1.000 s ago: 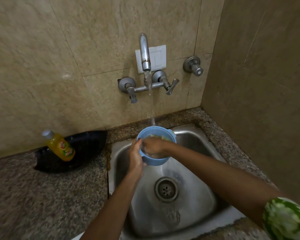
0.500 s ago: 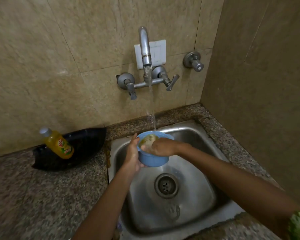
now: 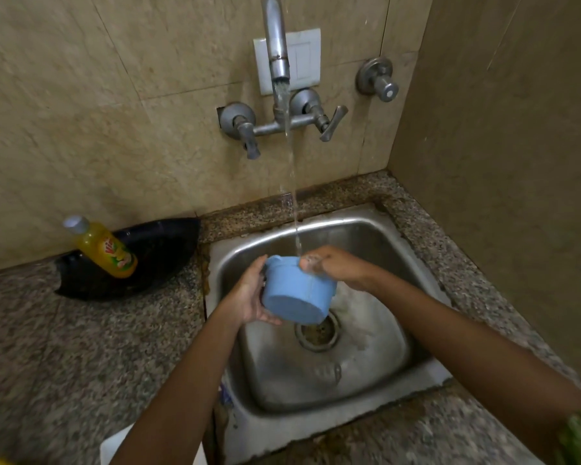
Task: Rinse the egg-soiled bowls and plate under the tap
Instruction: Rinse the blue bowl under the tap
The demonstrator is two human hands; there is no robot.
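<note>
A blue bowl (image 3: 294, 292) hangs over the steel sink (image 3: 379, 236), tipped so its base faces me and its mouth faces the wall. My left hand (image 3: 249, 297) grips its left side and base. My right hand (image 3: 336, 266) is at the far rim, fingers curled over it, under the stream. Water runs from the wall tap (image 3: 277, 52) onto the rim and my right fingers. The bowl's inside is hidden. A white edge (image 3: 114, 446) shows at the bottom beside my left arm; whether it is the plate is unclear.
A yellow bottle of dish liquid (image 3: 104, 251) leans on a black tray (image 3: 155, 253) on the granite counter (image 3: 81, 347) left of the sink. The drain (image 3: 317, 330) holds brownish residue. A separate valve (image 3: 378, 80) sits on the wall; a side wall stands close on the right.
The bowl was upright with egg residue showing inside; it is now tipped over, base toward me. My head has moved closer and lower over the sink.
</note>
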